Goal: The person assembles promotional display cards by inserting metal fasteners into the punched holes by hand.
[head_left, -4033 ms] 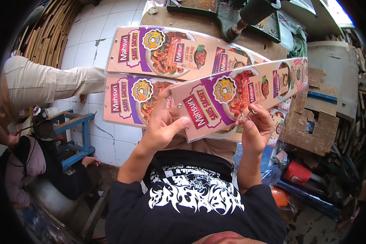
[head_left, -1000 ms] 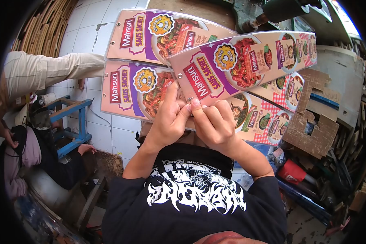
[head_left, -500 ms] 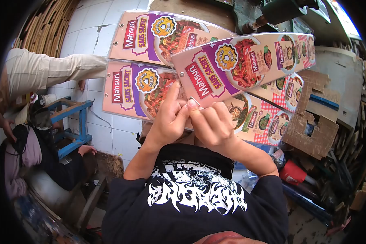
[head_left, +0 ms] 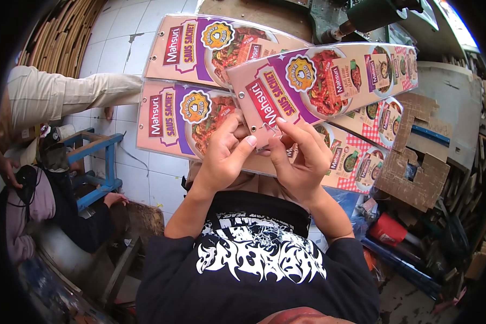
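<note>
The top laminated Mahsuri sauce card (head_left: 329,81) lies slanted across several like cards. My left hand (head_left: 227,154) is closed on its near corner, thumb in front and the other fingers partly hidden, beside a metal eyelet in that corner. Just to the right, my right hand (head_left: 303,156) pinches a small, thin, silvery wire piece (head_left: 270,127) over the card's lower edge; its exact shape is hard to make out. Beneath my left fingers is the lower-left card (head_left: 170,121), and the upper-left card (head_left: 173,51) lies beyond it.
A dark machine part (head_left: 364,21) stands behind the cards. Cut brown cardboard (head_left: 416,178) lies to the right, near stacked strips. At left are a blue stool frame (head_left: 110,162), another person's trouser leg (head_left: 86,92) and wooden strips (head_left: 59,32).
My right hand has moved slightly right and opened its curled fingers into a looser pinch, with the silvery piece now visible. My left index finger has curled down from the card.
</note>
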The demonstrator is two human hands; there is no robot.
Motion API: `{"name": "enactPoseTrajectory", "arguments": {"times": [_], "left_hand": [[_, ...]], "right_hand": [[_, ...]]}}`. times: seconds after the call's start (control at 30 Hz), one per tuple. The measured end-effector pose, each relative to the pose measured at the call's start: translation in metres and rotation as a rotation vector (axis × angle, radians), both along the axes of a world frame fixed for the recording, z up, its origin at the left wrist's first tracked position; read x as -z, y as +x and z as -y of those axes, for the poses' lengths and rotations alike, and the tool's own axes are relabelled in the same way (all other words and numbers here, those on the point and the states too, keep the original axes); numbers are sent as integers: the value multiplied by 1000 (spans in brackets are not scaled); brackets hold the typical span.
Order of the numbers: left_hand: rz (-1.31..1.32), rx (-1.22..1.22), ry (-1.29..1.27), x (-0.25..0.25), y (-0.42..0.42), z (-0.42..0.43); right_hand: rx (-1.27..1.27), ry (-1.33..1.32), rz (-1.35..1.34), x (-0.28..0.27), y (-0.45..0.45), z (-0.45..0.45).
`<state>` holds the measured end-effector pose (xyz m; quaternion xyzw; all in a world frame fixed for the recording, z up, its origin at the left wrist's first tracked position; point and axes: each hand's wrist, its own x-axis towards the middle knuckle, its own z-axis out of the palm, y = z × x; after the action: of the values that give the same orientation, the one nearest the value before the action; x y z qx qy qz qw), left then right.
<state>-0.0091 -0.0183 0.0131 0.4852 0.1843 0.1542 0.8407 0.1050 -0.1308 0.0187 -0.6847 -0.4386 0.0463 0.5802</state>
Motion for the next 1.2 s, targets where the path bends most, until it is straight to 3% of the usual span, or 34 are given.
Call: {"name": "enactPoseTrajectory", "arguments": {"times": [0.47, 0.63, 1.2], "left_hand": [[57, -49, -12, 13, -3, -1], [60, -58, -29, 15, -3, -2], [70, -78, -77, 12, -3, -1]], "right_hand": [[56, -55, 94, -8, 4, -1], [10, -106, 253, -11, 6, -2], [-7, -28, 378, 0, 4, -3]]}}
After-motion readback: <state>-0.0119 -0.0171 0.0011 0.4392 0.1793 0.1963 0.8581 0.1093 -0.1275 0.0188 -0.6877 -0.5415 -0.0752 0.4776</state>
